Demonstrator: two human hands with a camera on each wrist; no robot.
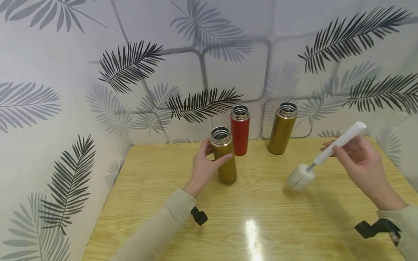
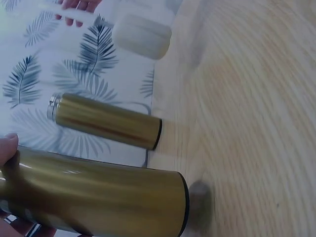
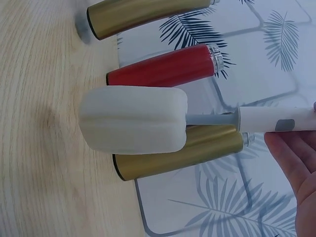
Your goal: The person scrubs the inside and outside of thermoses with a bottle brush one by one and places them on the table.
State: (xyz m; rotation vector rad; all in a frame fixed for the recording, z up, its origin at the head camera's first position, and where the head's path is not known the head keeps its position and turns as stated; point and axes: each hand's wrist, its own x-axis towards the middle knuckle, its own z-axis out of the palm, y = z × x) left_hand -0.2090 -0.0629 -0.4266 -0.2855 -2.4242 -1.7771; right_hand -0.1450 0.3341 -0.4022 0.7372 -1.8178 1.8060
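My left hand (image 1: 205, 164) grips a gold flask (image 1: 224, 155) that stands upright and uncapped on the wooden table (image 1: 261, 217); the same gold flask (image 2: 94, 195) fills the bottom of the left wrist view. My right hand (image 1: 357, 159) holds a white bottle brush (image 1: 323, 156) by its handle, the sponge head (image 1: 299, 177) angled down just above the table. In the right wrist view the sponge head (image 3: 133, 126) hangs in front of the flasks. A red flask (image 1: 240, 129) and a second gold flask (image 1: 282, 128) stand open at the back.
Leaf-patterned walls (image 1: 65, 90) close in the table at the back and left. The red flask (image 3: 163, 66) and second gold flask (image 3: 177, 155) stand near the back wall. Bare tabletop lies in front of both hands.
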